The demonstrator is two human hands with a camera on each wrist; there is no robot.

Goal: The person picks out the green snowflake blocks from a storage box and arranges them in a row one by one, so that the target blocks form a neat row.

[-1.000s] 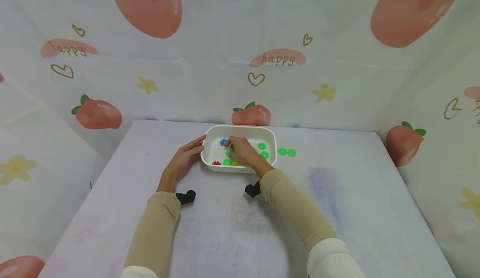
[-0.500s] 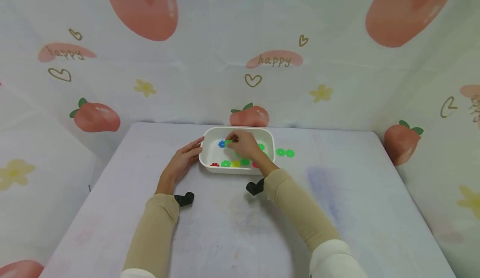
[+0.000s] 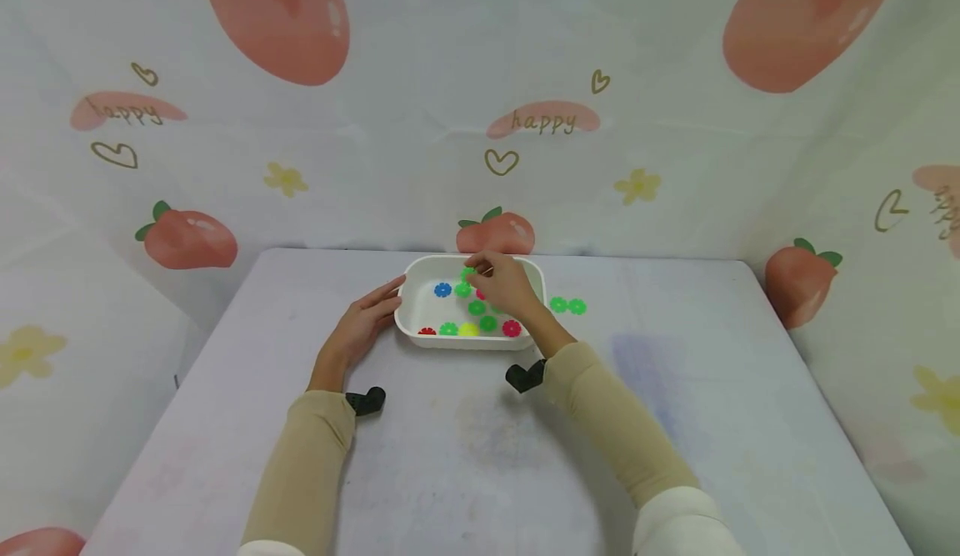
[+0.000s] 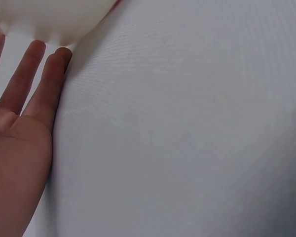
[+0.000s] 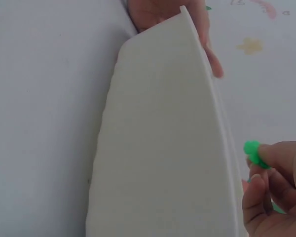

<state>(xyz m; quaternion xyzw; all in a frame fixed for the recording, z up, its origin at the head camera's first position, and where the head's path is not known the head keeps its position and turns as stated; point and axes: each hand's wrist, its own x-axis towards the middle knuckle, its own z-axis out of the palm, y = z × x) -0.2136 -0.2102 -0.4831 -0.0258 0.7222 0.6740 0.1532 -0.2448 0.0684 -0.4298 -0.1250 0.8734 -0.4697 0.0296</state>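
Observation:
A white plastic tub [image 3: 420,342] stands near the back of the table with several flower-shaped plastic discs in it. My left hand [image 3: 360,327] rests straight fingers against the tub's left end; in the left wrist view the fingertips [image 4: 38,45] meet its wall. Over the tub, my right hand [image 3: 510,285] pinches a green flower disc [image 5: 255,154] between thumb and fingers. Below it in the tub lie a blue disc [image 3: 442,289], a yellow disc [image 3: 468,329], a red disc [image 3: 512,328] and several green ones.
Two green discs [image 3: 567,306], side by side, lie on the table just right of the tub. A white cloth with printed peaches hangs behind the table [image 3: 450,456]. Each wrist wears a black camera mount [image 3: 366,402].
My right hand has picked a green disc from the tub floor and lifted it up and to the right. The left hand stays against the tub's end.

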